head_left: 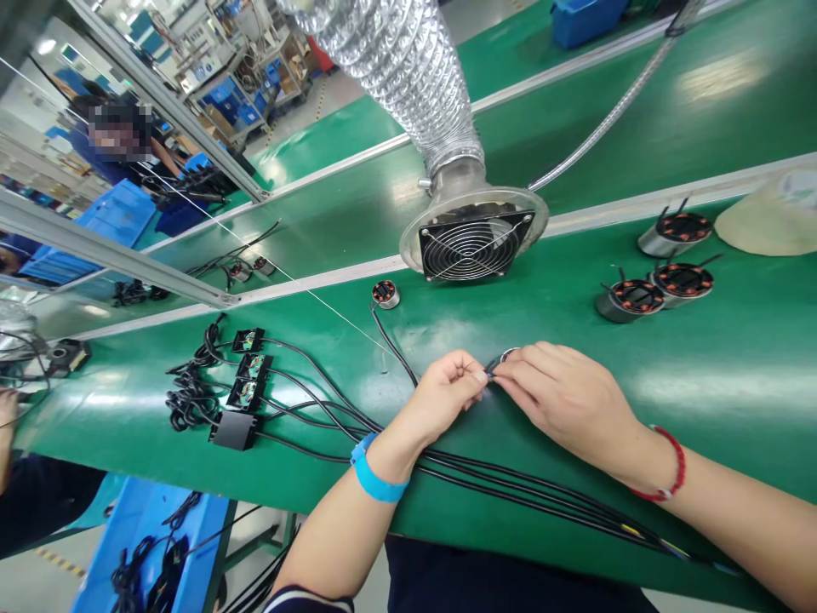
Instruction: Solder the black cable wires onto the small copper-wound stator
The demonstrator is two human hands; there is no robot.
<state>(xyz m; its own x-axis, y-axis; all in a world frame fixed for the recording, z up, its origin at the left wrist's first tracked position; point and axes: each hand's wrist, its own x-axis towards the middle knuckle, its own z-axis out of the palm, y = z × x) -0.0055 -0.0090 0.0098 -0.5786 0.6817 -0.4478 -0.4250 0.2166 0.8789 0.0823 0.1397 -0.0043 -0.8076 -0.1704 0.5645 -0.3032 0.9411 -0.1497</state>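
My left hand [447, 387], with a blue strap at the wrist, is closed in a pinch on a thin dark wire [490, 369]. My right hand [562, 404], wearing a red bracelet, pinches at the same spot, its fingertips almost touching the left ones. A round metal-rimmed part [508, 353] shows partly behind the right fingers; the rest of it is hidden. Several black cables [498, 472] run under my left wrist towards the right front edge. Beyond my left hand stands a small motor stator [385, 295] with a black cable leading back towards that hand.
A fan hood [472, 243] on a silver duct [408, 77] hangs ahead. Motor stators [629, 300] stand at the right. Open black boxes with circuit boards [246, 393] and coiled cables [191, 392] lie left. A blue bin [220, 511] sits below; another person's hand [8, 417] is far left.
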